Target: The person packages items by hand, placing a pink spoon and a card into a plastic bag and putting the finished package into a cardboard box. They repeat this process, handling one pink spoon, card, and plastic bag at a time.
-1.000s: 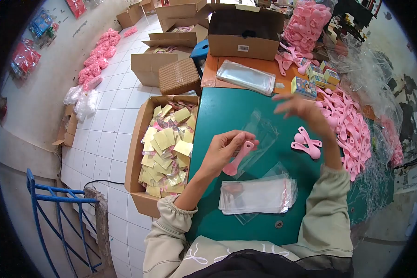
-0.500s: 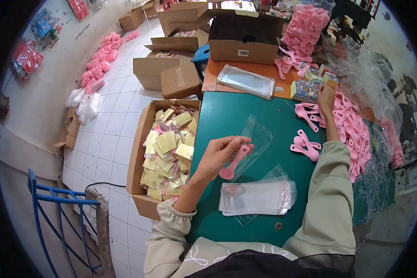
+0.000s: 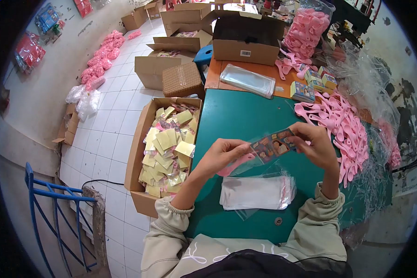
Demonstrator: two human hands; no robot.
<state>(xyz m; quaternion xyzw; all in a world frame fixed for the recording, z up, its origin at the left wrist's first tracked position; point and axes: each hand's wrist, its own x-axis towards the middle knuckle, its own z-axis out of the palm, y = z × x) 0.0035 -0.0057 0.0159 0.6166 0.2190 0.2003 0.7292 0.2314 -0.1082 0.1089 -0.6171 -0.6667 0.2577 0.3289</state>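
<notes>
My left hand point(image 3: 223, 155) pinches a small clear plastic bag between thumb and fingers. A pink spoon point(image 3: 238, 164) lies along the bag, its handle by my left fingertips. In my right hand point(image 3: 316, 142) is a colourful printed card point(image 3: 278, 144), gripped at its right end. The card's left part overlaps the bag, close to my left thumb. Just below both hands, a stack of clear bags point(image 3: 255, 193) rests on the green table point(image 3: 241, 111).
Loose pink spoons point(image 3: 350, 132) are heaped on the right. Card stacks point(image 3: 302, 91) and a pile of long clear bags point(image 3: 248, 80) lie at the back. On the left stands a cardboard box point(image 3: 135, 178) full of packets with yellowish cards. Beyond is an open carton point(image 3: 245, 50).
My right hand has come back from the card stacks with a printed card, now held against the bag. My left hand stays at nearly the same place with the bag and spoon.
</notes>
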